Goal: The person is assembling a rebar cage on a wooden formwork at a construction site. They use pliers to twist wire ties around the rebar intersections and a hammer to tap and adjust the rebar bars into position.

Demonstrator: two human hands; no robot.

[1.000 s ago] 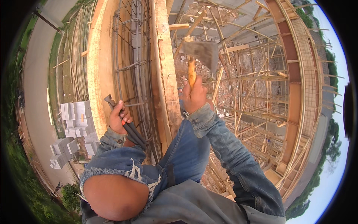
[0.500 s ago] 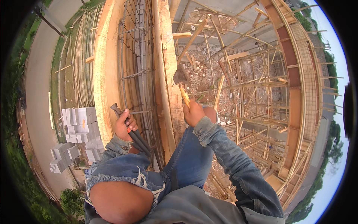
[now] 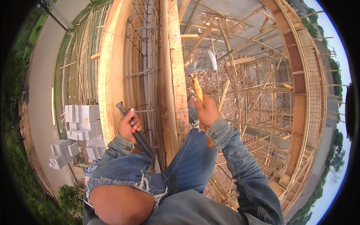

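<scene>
My right hand is closed around the wooden handle of a hatchet. Its broad steel head is up beside the right-hand plank, above the drop; whether blade and plank touch I cannot tell. On the left, my left hand grips dark metal pincers, jaws pointing up and away from me and two long handles running back toward my lap. Between the left plank and the right one, a rebar cage lies in the wooden trough, close to the left hand.
Right of the planks the ground lies far below, strewn with rubble and crossed by bamboo props. A curved timber formwork rises farther right. Grey blocks and bundled bamboo poles lie below on the left, beside a road.
My right hand has shifted right, and the hatchet's head now shows fully beside the plank. The left hand keeps its hold on the pincers. The view has shifted slightly.
</scene>
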